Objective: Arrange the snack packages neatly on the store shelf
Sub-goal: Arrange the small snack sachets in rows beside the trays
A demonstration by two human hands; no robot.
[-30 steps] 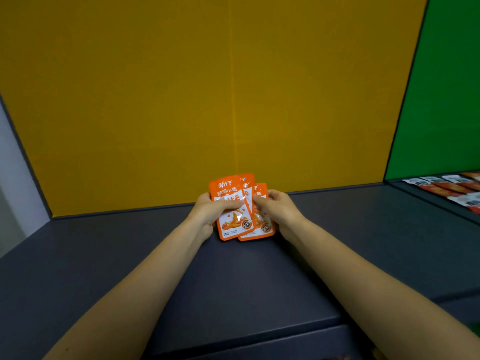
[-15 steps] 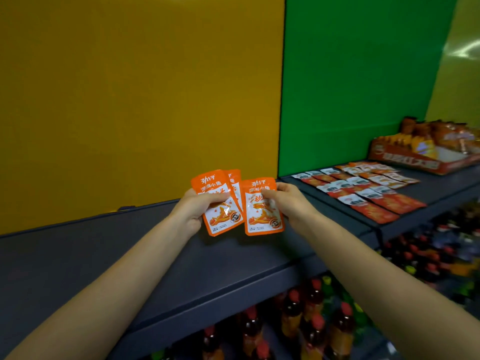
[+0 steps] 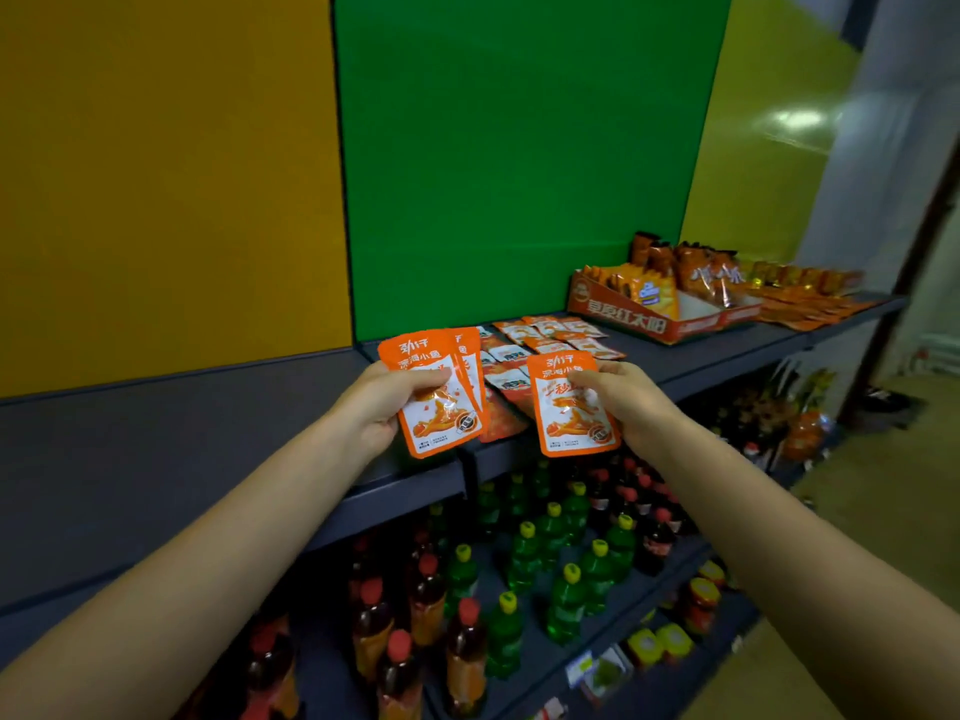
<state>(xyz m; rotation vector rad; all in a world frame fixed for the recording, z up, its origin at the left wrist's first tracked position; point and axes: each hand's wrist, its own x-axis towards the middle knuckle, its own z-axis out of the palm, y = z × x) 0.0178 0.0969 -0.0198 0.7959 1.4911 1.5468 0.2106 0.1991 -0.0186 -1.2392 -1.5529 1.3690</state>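
My left hand (image 3: 382, 405) grips a small stack of orange snack packets (image 3: 439, 407), thumb across the front one, just above the front edge of the dark grey shelf (image 3: 156, 449). A single orange packet (image 3: 571, 407) of the same kind is pinched in my right hand (image 3: 623, 394), held apart from the stack and to its right. Behind both, rows of flat orange-and-white packets (image 3: 550, 340) lie on the shelf before the green back panel.
An open red display box (image 3: 660, 317) of snack bags stands further right on the shelf, with more orange packets (image 3: 810, 304) beyond it. Below, a lower shelf carries green bottles (image 3: 561, 563) and red-capped bottles (image 3: 415, 615). Yellow and green panels back the shelf.
The view has swung right from the yellow-backed shelf section to the green one. My right hand has drawn one packet off the stack and moved it right, away from my left hand.
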